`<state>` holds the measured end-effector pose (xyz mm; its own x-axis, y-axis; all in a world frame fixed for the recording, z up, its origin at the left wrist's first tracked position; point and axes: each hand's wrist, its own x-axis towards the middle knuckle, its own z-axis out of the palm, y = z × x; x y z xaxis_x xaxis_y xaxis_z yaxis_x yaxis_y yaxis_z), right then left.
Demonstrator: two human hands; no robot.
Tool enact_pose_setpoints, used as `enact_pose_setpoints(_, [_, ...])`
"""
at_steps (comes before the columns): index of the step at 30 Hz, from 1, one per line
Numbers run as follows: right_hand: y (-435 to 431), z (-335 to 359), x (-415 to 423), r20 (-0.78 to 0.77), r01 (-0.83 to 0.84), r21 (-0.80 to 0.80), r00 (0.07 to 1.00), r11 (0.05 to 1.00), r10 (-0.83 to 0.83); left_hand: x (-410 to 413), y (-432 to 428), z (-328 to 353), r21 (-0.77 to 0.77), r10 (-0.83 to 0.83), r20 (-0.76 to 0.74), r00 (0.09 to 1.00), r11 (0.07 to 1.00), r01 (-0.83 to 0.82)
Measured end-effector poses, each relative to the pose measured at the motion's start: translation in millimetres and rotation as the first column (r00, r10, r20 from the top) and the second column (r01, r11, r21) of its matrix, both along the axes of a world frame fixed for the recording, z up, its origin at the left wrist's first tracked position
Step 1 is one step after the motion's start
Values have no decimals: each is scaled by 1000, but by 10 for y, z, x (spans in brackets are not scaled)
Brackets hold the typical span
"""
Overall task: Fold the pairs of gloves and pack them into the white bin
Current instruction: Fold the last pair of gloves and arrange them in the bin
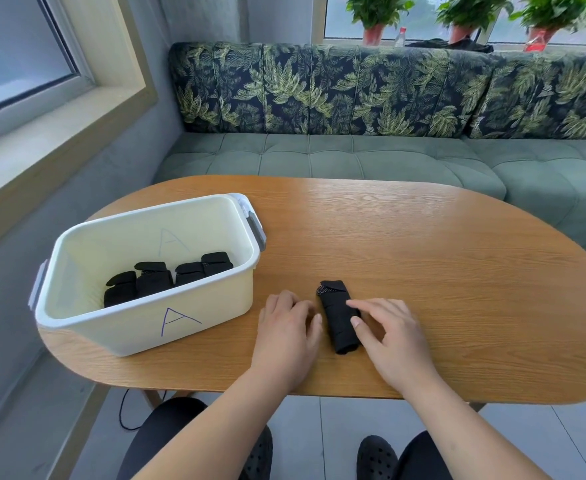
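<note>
While several folded pairs [167,277] already lay in the white bin [146,327], one folded pair [340,317], not yet packed, sat on the table [457,271] between my relaxed, empty left hand [284,327] and my right hand [391,337], whose straight fingers [364,308] touched without gripping it.

bin [146,323] left on table [423,258], folded gloves [167,277] inside, rolled pair [338,317] right of it

Oval wooden table [423,254]; green sofa [353,157] with leaf-print backrest behind; potted plants [376,15] on windowsill.
</note>
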<state>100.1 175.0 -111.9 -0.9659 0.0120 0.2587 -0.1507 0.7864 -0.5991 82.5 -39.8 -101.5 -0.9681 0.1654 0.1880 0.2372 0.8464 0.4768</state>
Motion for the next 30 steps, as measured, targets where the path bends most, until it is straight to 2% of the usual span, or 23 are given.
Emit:
enact_pose_setpoints(4, [2, 39, 13, 19, 3, -45, 1000, 999, -2, -56, 248, 171, 186, 95, 219, 971, 973, -137])
enact_pose_setpoints(7, [-3, 80, 13, 38, 17, -82, 999, 996, -14, -134, 395, 294, 278, 102, 359, 928, 937, -211])
enact_pose_setpoints(13, [-21, 160, 23, 95, 102, -215, 992, 971, -84, -268, 362, 372, 312, 78, 466, 881, 918, -246])
enact_pose_setpoints(18, [-49, 241, -29, 179, 166, -347, 978, 923, -108, -286, 198, 354, 484, 35, 595, 803, 782, -393])
enact_pose_setpoints(22, [-37, 294, -100, 318, 195, -281, 943, 940, -101, -235, 115, 474, 554, -7, 565, 825, 744, -373])
enact_pose_setpoints(24, [-66, 418, -120, 359, 217, -416, 931, 883, -60, -210, 93, 589, 599, -41, 531, 847, 725, -340])
enact_pose_setpoints(26, [-133, 626, -126, 372, 217, -613, 928, 760, 35, -201, 78, 737, 645, -84, 482, 872, 709, -287])
enact_pose_setpoints(28, [-202, 812, -150, 323, 166, -737, 938, 656, 125, -223, 48, 906, 670, -110, 434, 894, 703, -238])
enact_pose_setpoints(30, [-281, 993, -203, 243, 89, -793, 953, 603, 179, -257, 7, 1091, 690, -117, 398, 910, 692, -212])
